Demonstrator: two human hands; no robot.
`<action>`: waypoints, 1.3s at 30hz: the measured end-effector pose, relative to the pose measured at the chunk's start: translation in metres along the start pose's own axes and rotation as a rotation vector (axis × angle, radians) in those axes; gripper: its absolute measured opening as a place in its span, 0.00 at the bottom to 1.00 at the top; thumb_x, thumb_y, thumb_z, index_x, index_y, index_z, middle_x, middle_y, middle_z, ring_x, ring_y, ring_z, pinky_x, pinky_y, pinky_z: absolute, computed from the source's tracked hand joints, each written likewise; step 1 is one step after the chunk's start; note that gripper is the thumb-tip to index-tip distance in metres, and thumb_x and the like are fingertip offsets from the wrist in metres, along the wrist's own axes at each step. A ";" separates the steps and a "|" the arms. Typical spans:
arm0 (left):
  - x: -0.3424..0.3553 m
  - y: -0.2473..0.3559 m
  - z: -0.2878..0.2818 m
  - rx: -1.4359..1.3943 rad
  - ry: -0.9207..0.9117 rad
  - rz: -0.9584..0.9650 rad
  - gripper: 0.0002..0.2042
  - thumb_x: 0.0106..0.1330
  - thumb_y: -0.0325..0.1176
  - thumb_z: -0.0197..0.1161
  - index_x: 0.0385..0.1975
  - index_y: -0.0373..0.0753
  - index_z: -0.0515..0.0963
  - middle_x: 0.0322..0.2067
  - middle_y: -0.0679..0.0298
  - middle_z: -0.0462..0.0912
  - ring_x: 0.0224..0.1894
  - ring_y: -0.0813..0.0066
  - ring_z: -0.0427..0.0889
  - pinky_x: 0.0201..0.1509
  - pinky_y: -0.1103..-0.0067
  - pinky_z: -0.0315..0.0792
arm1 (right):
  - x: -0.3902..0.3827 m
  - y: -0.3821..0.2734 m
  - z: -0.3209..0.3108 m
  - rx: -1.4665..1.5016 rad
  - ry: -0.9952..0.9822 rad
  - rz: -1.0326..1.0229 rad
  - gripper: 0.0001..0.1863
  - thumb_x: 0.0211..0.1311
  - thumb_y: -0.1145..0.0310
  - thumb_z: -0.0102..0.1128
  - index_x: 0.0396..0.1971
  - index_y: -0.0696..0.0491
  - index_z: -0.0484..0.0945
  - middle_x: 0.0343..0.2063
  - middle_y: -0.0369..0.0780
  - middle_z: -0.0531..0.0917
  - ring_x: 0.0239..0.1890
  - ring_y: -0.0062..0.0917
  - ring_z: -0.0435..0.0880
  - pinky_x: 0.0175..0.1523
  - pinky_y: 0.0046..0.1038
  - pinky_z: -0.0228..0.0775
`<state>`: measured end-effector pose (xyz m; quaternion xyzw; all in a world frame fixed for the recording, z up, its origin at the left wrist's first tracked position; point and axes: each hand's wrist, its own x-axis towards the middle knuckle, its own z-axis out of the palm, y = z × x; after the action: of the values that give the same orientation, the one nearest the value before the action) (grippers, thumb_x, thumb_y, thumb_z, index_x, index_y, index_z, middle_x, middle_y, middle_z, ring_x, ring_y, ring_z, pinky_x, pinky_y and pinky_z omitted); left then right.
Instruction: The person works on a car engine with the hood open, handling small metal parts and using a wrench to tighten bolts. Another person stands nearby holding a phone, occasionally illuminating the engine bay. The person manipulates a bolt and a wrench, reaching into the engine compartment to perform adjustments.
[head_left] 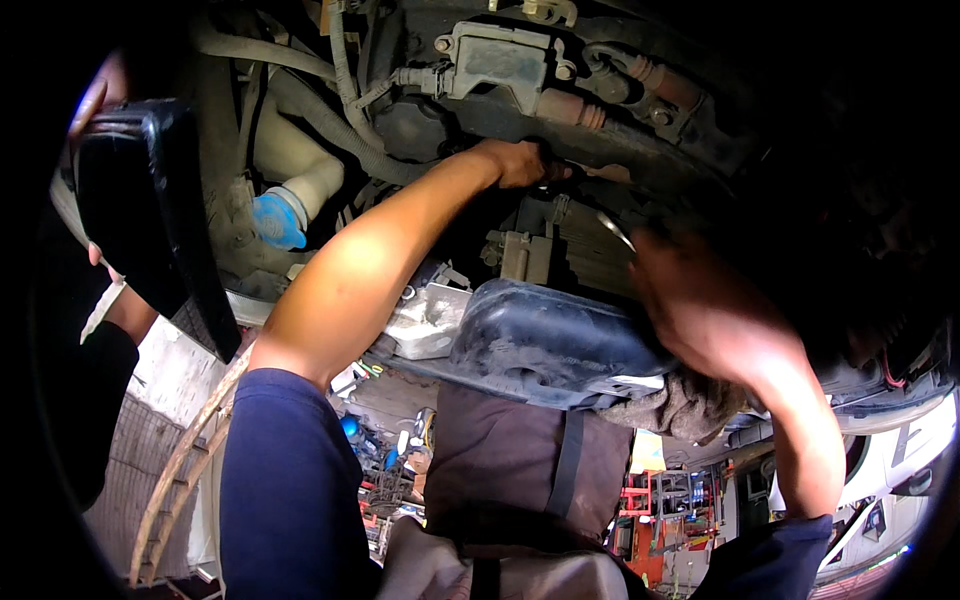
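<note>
My left hand (pixel 515 163) reaches deep into a car's engine bay, below a grey box-shaped part (pixel 500 65) with a cable plug. Its fingers curl round something dark that I cannot make out. Lower and to the right, my right hand (pixel 690 285) is in half shadow, its fingers closed. A slim shiny metal tool (pixel 614 229) juts from it toward the left hand; its working end is not clear. Between my forearms lies a black moulded housing (pixel 550 335), with a silver metal part (pixel 428 318) at its left. Under my right wrist is a crumpled brown cloth (pixel 680 408).
A blue cap (pixel 280 220) tops a pale filler neck on the left, near ribbed hoses (pixel 345 125). Another person's hand (pixel 105 90) holds a black panel (pixel 140 190) at the far left. A wooden ladder (pixel 185 480) stands lower left; red shelving (pixel 650 510) is behind.
</note>
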<state>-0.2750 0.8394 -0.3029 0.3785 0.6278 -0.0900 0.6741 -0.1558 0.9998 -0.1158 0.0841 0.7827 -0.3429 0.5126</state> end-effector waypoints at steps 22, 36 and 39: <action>0.017 -0.035 0.018 -0.445 -0.060 0.186 0.17 0.68 0.42 0.46 0.46 0.36 0.69 0.29 0.59 0.76 0.29 0.71 0.78 0.31 0.77 0.74 | -0.057 0.043 0.063 0.298 0.697 -0.094 0.16 0.60 0.75 0.50 0.48 0.63 0.71 0.41 0.53 0.78 0.41 0.44 0.77 0.49 0.34 0.65; -0.006 -0.027 0.009 -0.671 -0.081 0.097 0.21 0.66 0.52 0.48 0.35 0.37 0.71 0.18 0.68 0.69 0.22 0.77 0.69 0.30 0.80 0.68 | -0.051 0.030 0.083 0.301 0.904 -0.095 0.19 0.61 0.74 0.47 0.49 0.69 0.69 0.44 0.56 0.77 0.46 0.45 0.77 0.57 0.34 0.61; -0.008 -0.024 0.006 -0.658 -0.101 0.074 0.21 0.66 0.53 0.48 0.32 0.37 0.70 0.17 0.69 0.68 0.21 0.78 0.67 0.30 0.80 0.67 | -0.051 0.030 0.084 0.307 0.901 -0.089 0.19 0.62 0.73 0.47 0.49 0.69 0.69 0.44 0.56 0.77 0.46 0.45 0.77 0.56 0.34 0.61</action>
<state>-0.2862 0.8154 -0.3053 0.1581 0.5750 0.1236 0.7932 -0.0554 0.9811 -0.1053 0.2654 0.8702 -0.4056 0.0886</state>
